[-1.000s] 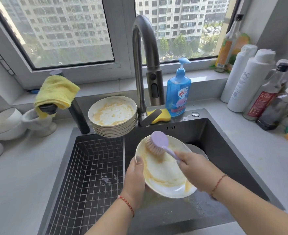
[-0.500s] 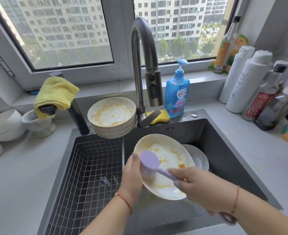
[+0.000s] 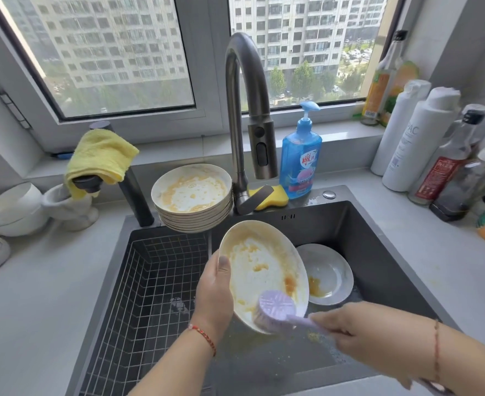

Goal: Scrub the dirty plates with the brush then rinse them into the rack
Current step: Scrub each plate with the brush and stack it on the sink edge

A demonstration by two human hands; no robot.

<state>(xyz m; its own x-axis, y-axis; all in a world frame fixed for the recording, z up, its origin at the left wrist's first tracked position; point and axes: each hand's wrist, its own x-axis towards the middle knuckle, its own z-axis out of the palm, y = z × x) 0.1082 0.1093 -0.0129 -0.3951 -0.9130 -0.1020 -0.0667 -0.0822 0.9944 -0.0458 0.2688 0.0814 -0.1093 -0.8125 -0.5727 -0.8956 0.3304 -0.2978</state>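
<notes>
Dark sink [image 3: 378, 252] is holding one soiled plate [image 3: 328, 277] lying flat beneath a faucet [image 3: 245, 115]; stacked dirty plates [image 3: 192, 195] are sitting on its back rim above the wire rack [image 3: 150, 295]. Left hand [image 3: 214, 292] is gripping a tilted smeared plate [image 3: 261, 270] by its edge. Right hand [image 3: 358, 332] is gripping the purple brush [image 3: 275, 308], its head pressing the plate's lower rim.

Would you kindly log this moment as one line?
phase: scrubbing | left hand: holds plate | right hand: brush on lower rim | rack: no plates
</notes>
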